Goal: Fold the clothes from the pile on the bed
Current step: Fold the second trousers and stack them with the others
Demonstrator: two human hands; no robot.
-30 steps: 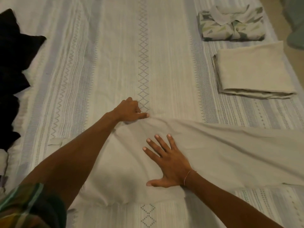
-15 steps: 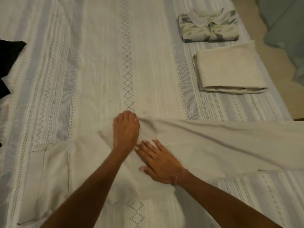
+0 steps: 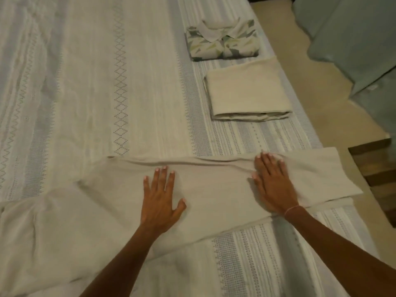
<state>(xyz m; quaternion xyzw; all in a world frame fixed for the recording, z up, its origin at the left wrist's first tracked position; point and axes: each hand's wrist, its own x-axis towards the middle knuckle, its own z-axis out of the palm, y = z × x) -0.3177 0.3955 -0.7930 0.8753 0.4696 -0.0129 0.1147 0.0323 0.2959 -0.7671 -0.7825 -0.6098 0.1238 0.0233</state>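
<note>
On the bed, beige trousers, left hand and right hand both flat, fingers straight.

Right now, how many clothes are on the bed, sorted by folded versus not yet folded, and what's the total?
Folded: 2, the leaf-print shirt and the plain beige garment nearer the person.
Not yet folded: 1, the beige trousers spread out flat under the left hand and right hand.
Total: 3

Dim, warm, soft, wide-angle edge distortion.
</note>
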